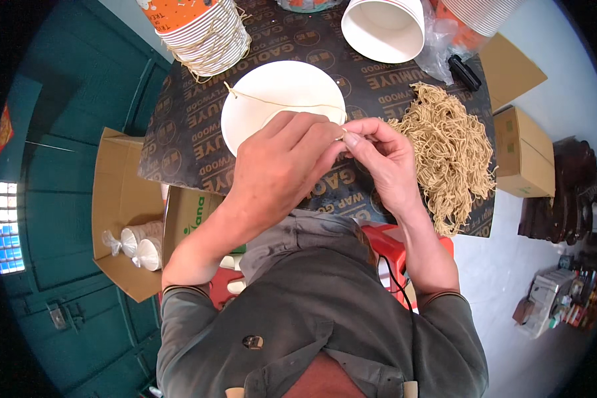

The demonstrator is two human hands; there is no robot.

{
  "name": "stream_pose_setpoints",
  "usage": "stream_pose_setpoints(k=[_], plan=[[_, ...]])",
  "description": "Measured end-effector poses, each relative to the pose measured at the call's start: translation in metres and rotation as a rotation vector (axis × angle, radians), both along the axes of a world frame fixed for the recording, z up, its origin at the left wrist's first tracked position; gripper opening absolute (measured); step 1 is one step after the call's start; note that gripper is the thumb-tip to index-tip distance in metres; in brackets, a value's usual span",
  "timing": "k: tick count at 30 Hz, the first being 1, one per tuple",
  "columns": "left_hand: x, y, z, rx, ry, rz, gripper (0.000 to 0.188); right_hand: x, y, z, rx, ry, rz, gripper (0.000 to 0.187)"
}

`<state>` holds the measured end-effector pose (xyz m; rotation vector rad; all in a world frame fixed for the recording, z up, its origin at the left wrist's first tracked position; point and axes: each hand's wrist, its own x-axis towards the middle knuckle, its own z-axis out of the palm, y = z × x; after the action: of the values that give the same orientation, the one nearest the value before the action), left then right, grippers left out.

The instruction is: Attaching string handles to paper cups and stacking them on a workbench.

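A white paper bucket [285, 76] lies at the middle of the table with its open mouth toward me. A thin tan cord [278, 103] is fixed at the upper left of its rim, with a short end sticking out, and runs across the mouth to the right side. My left hand [272, 166] is closed at the bucket's lower right rim, its fingertips meeting those of my right hand. My right hand [391, 166] pinches the cord's light end between thumb and forefinger. The left fingers partly hide the rim and the lower part of the bucket.
A heap of tan cords [451, 156] covers the table's right side. Stacked orange-and-white buckets [202, 36] with cords stand at the far left. Another white bucket [383, 30] lies behind, near a black plastic object [464, 73]. An open cardboard box [123, 162] sits left of the table.
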<state>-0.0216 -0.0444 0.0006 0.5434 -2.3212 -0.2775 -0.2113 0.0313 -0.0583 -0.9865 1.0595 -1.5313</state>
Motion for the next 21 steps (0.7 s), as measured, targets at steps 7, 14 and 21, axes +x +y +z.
stream_pose_setpoints(k=[7, 14, 21], plan=[[0.004, 0.001, -0.009, 0.072, 0.034, 0.088, 0.019, -0.006, 0.002, 0.011, -0.010, 0.040, 0.001, 0.024], [0.011, 0.009, -0.008, 0.343, 0.064, 0.121, 0.015, -0.021, 0.001, 0.021, -0.060, 0.040, -0.086, 0.028], [0.011, 0.008, -0.007, 0.305, -0.058, 0.148, 0.033, -0.028, -0.001, 0.043, -0.026, 0.212, -0.051, 0.020]])
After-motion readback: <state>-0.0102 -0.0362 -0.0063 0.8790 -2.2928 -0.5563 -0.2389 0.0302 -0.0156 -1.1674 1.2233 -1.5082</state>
